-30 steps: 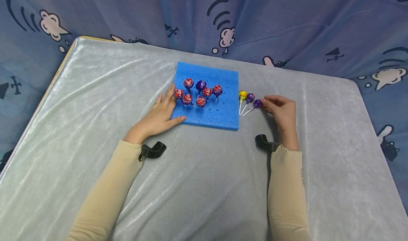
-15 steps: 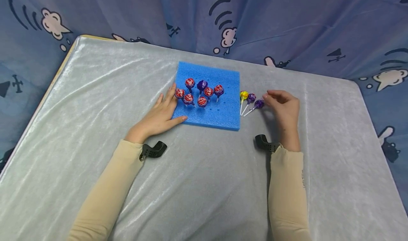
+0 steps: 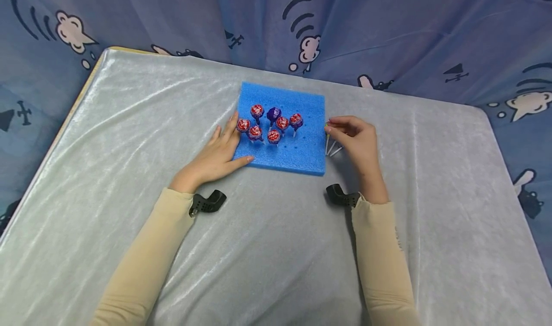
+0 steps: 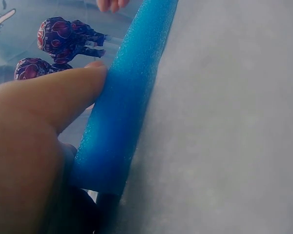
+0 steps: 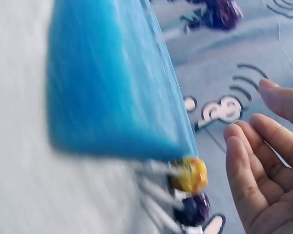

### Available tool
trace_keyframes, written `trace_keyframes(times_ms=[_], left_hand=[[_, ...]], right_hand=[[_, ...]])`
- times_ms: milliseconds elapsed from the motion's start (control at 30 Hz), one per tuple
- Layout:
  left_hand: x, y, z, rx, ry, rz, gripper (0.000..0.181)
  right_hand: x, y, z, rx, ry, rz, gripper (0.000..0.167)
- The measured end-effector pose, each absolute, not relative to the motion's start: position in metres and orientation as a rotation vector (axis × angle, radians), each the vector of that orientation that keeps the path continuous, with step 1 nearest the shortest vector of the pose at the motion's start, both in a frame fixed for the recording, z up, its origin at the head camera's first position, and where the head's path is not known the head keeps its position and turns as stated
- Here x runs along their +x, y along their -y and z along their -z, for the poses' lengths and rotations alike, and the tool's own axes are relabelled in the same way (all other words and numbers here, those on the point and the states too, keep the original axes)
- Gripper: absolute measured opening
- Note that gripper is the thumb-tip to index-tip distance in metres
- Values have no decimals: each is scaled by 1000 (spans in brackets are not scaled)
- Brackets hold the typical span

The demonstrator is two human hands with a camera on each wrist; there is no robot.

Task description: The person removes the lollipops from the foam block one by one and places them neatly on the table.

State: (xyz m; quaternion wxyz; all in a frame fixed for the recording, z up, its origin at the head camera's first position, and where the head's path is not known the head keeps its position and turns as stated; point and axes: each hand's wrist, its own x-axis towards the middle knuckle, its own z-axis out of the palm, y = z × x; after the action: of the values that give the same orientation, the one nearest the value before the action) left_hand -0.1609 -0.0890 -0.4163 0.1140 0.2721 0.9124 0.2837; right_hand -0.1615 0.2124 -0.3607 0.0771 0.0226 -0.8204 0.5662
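Note:
A blue foam block [image 3: 302, 159] lies on the table. Several wrapped lollipops, mostly red like this front lollipop [image 3: 273, 136] plus a purple one [image 3: 273, 114], stand in it by their sticks. My left hand [image 3: 211, 156] rests against the block's left side, fingers extended, thumb [image 4: 85, 85] over its near edge. Over the loose lollipops at the block's right edge hovers my right hand [image 3: 360, 141], covering their heads in the head view. From the right wrist, a yellow lollipop [image 5: 193, 174] and a purple lollipop [image 5: 198, 208] show below the hand, whose thumb and fingers are apart, holding nothing.
A pale grey velvety cloth [image 3: 276, 249] covers the table, with creases at the left. Behind hangs a blue patterned curtain [image 3: 258, 24]. Each wrist wears a black camera mount, such as the left mount [image 3: 209, 202].
My right hand drew off the rightmost purple lollipop, leaving it on the table, then moved left over the yellow one. The left hand stays at the foam block.

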Motion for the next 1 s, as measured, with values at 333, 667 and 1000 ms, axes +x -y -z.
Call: trace_keyframes(times_ms=[333, 667, 1000], left_hand=[[-161, 89, 418, 808, -2675, -865, 84], [-162, 89, 416, 801, -2675, -832, 82], [-163, 89, 418, 792, -2680, -827, 81]], right_hand=[[-168, -188, 383, 215, 2345, -1871, 30], [-168, -168, 394, 172, 2218, -1955, 33], [-167, -164, 399, 191, 2234, -1891, 34]])
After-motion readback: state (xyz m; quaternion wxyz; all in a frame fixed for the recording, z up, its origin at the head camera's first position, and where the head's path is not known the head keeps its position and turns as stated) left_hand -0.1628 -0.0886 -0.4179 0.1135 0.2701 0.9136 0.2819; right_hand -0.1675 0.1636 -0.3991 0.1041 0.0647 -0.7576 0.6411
